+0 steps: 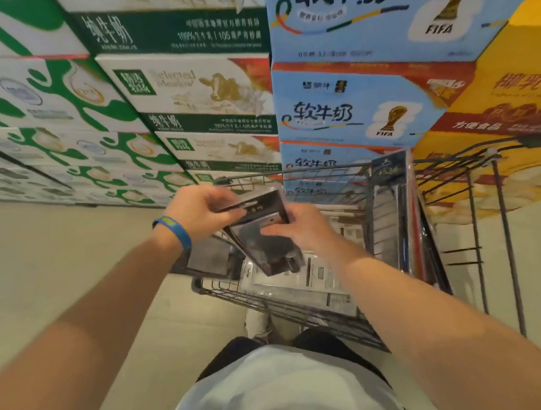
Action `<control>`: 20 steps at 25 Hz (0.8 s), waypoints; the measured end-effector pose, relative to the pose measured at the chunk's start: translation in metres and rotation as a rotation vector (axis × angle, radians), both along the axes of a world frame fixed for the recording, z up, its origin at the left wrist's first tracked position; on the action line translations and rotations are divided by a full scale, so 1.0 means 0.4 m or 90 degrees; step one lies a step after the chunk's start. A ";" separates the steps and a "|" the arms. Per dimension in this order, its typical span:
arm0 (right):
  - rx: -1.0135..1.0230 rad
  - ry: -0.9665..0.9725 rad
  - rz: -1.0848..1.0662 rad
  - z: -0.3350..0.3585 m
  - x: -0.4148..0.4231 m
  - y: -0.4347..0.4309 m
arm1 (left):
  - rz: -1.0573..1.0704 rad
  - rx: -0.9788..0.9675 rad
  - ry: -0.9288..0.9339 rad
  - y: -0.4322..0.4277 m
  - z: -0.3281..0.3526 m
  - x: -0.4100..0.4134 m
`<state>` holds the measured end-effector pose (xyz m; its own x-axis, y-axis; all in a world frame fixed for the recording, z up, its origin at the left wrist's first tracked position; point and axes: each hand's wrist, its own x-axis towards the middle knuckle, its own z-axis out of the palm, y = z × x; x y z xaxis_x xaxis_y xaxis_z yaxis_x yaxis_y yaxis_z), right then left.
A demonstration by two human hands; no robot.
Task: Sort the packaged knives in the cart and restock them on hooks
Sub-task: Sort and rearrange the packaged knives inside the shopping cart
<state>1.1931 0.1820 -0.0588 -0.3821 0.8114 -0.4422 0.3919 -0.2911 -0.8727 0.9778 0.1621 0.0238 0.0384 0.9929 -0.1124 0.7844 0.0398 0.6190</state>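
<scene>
Over the wire cart [303,312] I hold a small stack of dark packaged knives [265,237]. My left hand [198,215], with a blue wristband, grips the upper end of the top pack. My right hand [300,228] grips the stack from the right, thumb across a dark pack. More packs lie flat in the cart, printed white backs up [307,282]. A dark pack [208,258] lies at the cart's left side. Tall packs [396,214] stand upright along the cart's right wall.
Stacked milk cartons rise ahead: green and white ones [163,93] to the left, blue ones [352,107] in the middle, yellow boxes [513,95] at the right. A black wire rack [491,236] stands right of the cart. Pale floor [56,254] spreads to the left.
</scene>
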 end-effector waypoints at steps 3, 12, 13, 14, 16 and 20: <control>0.008 -0.033 0.051 -0.085 -0.081 -0.043 | -0.125 -0.055 0.267 -0.062 -0.070 -0.011; -0.116 -0.561 0.335 -0.334 -0.064 -0.165 | 0.048 -0.140 0.372 -0.200 -0.172 -0.129; -0.161 -0.595 0.355 -0.363 -0.052 -0.177 | 0.065 -0.165 0.379 -0.202 -0.195 -0.135; -0.185 -0.619 0.374 -0.393 -0.041 -0.190 | 0.082 -0.209 0.392 -0.200 -0.220 -0.139; -0.169 -0.643 0.388 -0.448 -0.036 -0.202 | 0.108 -0.297 0.436 -0.176 -0.271 -0.149; -0.080 -0.646 0.351 -0.564 -0.054 -0.190 | 0.080 -0.159 0.456 -0.086 -0.311 -0.143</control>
<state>1.1714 0.1061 -0.2845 -0.0933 0.5734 -0.8139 0.9953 0.0746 -0.0616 0.9207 0.1277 -0.1007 -0.2394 0.9269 -0.2892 0.9709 0.2263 -0.0783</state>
